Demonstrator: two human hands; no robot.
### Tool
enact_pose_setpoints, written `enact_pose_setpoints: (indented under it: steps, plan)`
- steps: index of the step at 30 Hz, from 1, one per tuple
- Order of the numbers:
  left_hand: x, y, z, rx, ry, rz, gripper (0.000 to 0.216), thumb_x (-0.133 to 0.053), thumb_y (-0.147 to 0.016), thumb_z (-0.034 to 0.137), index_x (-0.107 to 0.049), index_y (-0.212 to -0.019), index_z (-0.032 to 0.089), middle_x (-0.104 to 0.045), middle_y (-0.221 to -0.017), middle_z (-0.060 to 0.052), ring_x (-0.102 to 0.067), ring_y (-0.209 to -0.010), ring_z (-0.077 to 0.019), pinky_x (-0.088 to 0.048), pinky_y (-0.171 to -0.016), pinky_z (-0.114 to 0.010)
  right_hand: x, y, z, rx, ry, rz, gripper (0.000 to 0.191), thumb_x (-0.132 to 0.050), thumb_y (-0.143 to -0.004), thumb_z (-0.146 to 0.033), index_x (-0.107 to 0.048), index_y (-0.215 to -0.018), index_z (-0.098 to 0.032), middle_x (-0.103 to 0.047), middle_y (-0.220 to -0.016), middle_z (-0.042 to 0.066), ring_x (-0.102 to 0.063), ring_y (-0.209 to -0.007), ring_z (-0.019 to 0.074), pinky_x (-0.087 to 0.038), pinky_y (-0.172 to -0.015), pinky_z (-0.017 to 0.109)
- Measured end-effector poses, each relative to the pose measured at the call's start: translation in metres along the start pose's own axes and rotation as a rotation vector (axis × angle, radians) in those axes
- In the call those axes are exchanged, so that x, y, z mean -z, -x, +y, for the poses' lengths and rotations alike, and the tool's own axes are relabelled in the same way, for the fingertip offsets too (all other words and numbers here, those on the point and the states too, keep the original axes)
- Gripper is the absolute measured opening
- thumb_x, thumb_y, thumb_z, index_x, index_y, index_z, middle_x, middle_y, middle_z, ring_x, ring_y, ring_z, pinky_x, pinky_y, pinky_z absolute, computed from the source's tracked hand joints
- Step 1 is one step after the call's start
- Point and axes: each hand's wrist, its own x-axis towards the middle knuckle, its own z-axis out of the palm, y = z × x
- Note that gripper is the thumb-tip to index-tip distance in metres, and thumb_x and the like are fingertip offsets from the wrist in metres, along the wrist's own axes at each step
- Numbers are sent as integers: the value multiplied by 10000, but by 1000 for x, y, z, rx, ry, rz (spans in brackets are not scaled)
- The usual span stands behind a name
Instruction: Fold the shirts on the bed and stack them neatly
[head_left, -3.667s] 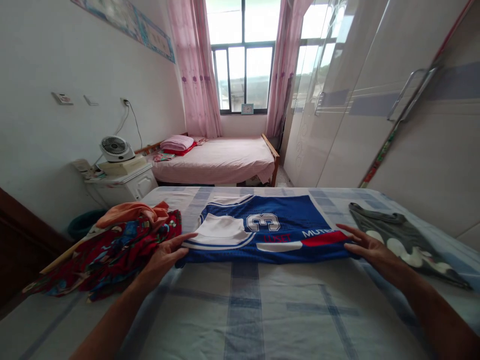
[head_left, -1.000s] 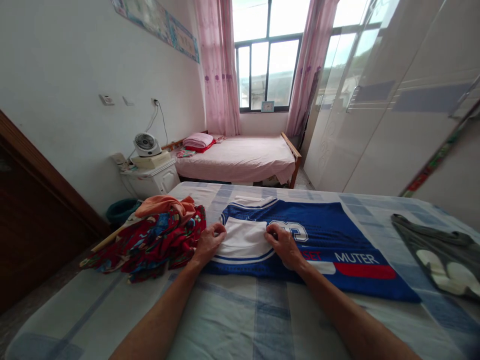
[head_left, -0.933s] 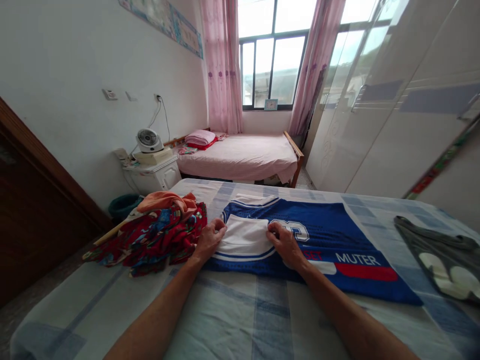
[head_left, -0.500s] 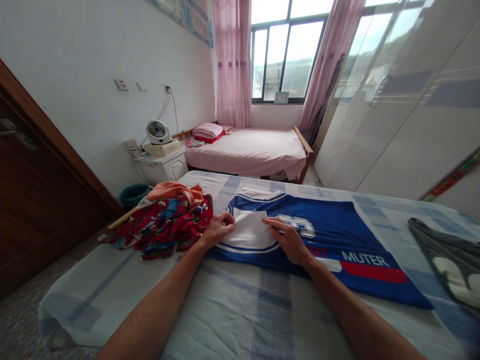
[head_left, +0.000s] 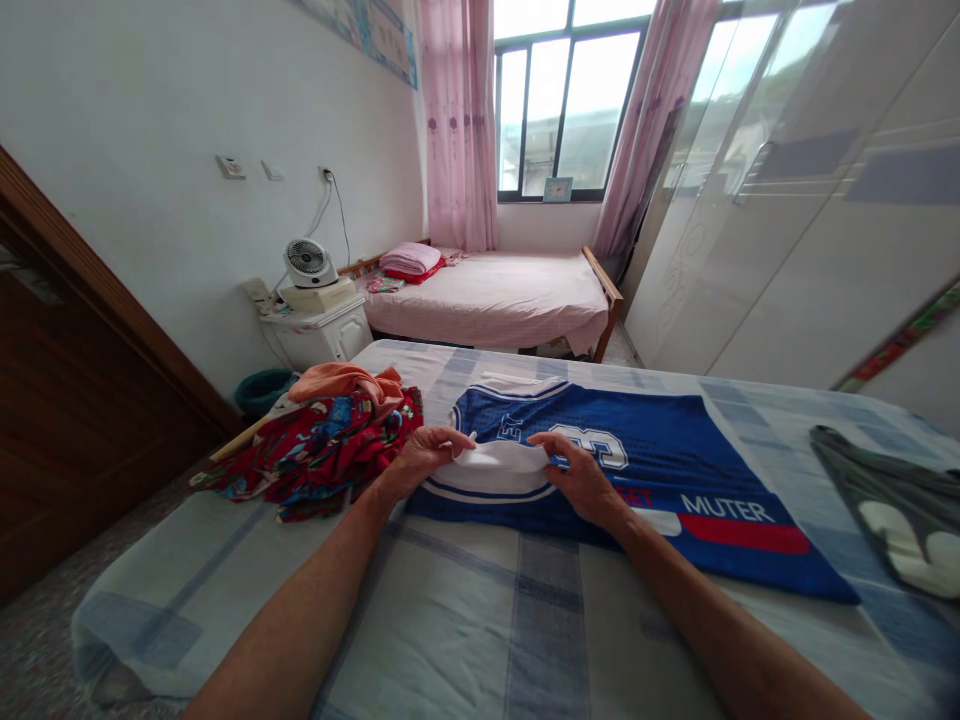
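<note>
A blue basketball jersey [head_left: 660,450] with a white number and red stripe lies flat on the checked bedsheet [head_left: 480,620]. Its white folded flap [head_left: 499,468] sits at the left end. My left hand [head_left: 420,458] pinches the flap's left corner, fingers closed on the cloth. My right hand [head_left: 581,478] grips the flap's right corner and rests on the blue fabric. The flap's far edge is lifted slightly off the jersey.
A heap of red patterned and orange clothes [head_left: 322,440] lies left of the jersey. A dark grey garment [head_left: 892,500] lies at the right. Beyond stand a white nightstand with a fan [head_left: 311,265], a pink bed [head_left: 495,295], a wardrobe [head_left: 787,200] and a teal bin [head_left: 262,390].
Both hands came from the jersey's two ends to its white flap and closed on it. In the last half second they pulled the flap's far edge toward me, uncovering letters on the blue.
</note>
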Motion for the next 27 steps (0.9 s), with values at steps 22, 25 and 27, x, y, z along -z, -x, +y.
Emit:
enact_pose_setpoints:
  steps: [22, 25, 27]
  plan:
    - [1, 6, 23, -303, -693, -30, 370, -498, -729, 83, -655, -1046, 191, -633, -846, -17, -575, -840, -147, -434, -804, -244, 3, 5, -11, 245, 155, 56, 212, -488, -674, -13, -554, -719, -209, -611, -833, 31, -537, -900, 181, -416, -839, 336]
    - [5, 8, 22, -238, -698, -157, 307, -527, -699, 80, -692, -933, 188, -649, -827, -18, -579, -794, -146, -442, -731, -231, 3, 6, -8, 285, 167, -43, 256, -481, -645, 22, -554, -724, -210, -614, -839, 19, -537, -894, 172, -410, -848, 340]
    - [3, 8, 20, -206, -670, -175, 243, -519, -688, 72, -697, -820, 174, -651, -815, -24, -585, -764, -141, -445, -725, -236, 3, 7, -7, 297, 188, -68, 259, -490, -642, 21, -560, -731, -212, -615, -877, 21, -535, -919, 176, -405, -862, 349]
